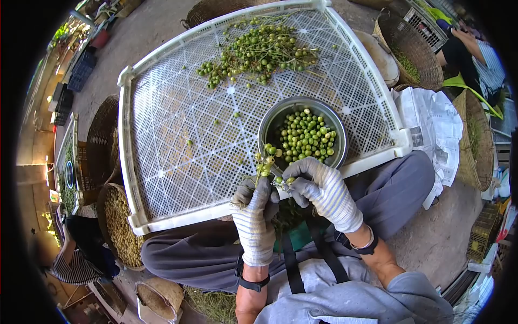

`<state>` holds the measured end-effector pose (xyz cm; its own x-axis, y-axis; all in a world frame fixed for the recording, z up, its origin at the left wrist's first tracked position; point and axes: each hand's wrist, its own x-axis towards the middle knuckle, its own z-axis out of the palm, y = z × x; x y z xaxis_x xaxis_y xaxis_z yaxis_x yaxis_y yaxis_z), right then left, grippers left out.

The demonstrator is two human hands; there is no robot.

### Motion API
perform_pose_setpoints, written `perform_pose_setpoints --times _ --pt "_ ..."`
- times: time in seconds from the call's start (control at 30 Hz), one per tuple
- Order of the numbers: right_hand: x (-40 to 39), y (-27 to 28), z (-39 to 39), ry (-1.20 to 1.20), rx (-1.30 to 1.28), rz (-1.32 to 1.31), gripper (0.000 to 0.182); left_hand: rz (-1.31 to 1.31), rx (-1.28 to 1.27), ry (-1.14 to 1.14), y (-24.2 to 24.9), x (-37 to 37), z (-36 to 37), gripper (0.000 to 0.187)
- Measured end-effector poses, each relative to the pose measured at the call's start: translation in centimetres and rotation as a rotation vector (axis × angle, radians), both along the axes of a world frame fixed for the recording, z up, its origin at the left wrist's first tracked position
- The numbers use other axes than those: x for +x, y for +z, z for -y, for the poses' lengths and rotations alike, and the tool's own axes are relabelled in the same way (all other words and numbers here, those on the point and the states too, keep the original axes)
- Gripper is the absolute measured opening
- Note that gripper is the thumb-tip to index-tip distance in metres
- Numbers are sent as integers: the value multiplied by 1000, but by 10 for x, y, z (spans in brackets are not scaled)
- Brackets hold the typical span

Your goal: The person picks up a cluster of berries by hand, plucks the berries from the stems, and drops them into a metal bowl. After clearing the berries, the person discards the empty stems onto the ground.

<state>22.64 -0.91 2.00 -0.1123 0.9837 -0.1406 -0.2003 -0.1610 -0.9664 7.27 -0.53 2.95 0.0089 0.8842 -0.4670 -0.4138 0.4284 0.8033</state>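
My left hand (254, 208), in a striped work glove with grey fingers, is closed around the stem of a sprig of small round green berries (264, 163). The sprig points up from the fingers, just over the near left rim of the bowl. My right hand (322, 191), gloved the same way, pinches at a few berries beside the left fingertips. A round metal bowl (263, 120) stands at the near edge of the white mesh tray (172, 129), with many loose green berries (308, 132) in it. Farther back on the tray lies a heap of stemmed berries (259, 51).
The tray spans above my crossed legs (388, 183). A basket of pale round produce (123, 221) stands at left; another wicker basket (426, 59) holds green berries at far right. Newspaper sheets (437, 129) lie right of the tray. Other people sit at both sides.
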Motion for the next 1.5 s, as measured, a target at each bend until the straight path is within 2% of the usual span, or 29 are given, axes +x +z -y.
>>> perform_pose_setpoints --times 0.13,0.2,0.23,0.27,0.4,0.47,0.53,0.63,0.67,0.77,0.9,0.97,1.07,1.13,1.23,1.27,1.33,1.37,1.43,1.5 --pt "4 3 2 17 -7 20 17 13 -8 -8 3 0 -1 16" --pt "3 7 4 -136 112 261 18 48 -11 29 1 -2 -1 15" --pt "7 7 5 -122 22 114 20 84 -10 69 0 -3 -1 15" --pt "9 6 5 -123 18 112 20 82 -13 68 0 -3 -1 15" --pt "21 3 -9 -207 67 280 28 79 -16 135 -3 -8 0 13" --pt "28 -3 -21 -336 591 1000 31 205 6 50 -4 -13 0 11" --pt "29 3 -20 -299 568 915 33 235 -3 36 0 -11 -2 11" --pt "21 8 -13 32 109 346 31 243 -32 42 1 -4 -1 11" --pt "17 3 -12 30 108 347 31 221 -48 66 1 -1 -1 11" --pt "9 -1 -10 61 7 95 22 235 -83 62 -2 -1 1 11" --pt "14 -3 -10 70 24 193 17 304 -66 18 -5 -4 3 11" --pt "18 -6 -9 109 -62 26 14 404 -115 27 -8 -5 3 14" --pt "21 -9 -9 3 -8 -81 14 472 -148 67 -16 -8 3 16" --pt "25 -9 -10 -28 -46 -63 18 478 -125 68 -19 -12 4 15" --pt "24 -5 -21 -341 411 685 26 452 -111 60 -13 -9 5 12" --pt "23 -2 -21 -342 410 686 26 419 -119 51 -9 -7 5 11" --pt "21 1 -19 -257 253 525 23 379 -124 22 -6 -4 5 12" --pt "19 -1 -17 -259 250 526 23 338 -131 -6 -5 -2 5 13" --pt "14 -8 -16 -164 110 201 21 268 -131 -38 -4 3 6 14" --pt "12 -4 -16 -161 36 102 18 206 -112 -127 -9 1 7 18"
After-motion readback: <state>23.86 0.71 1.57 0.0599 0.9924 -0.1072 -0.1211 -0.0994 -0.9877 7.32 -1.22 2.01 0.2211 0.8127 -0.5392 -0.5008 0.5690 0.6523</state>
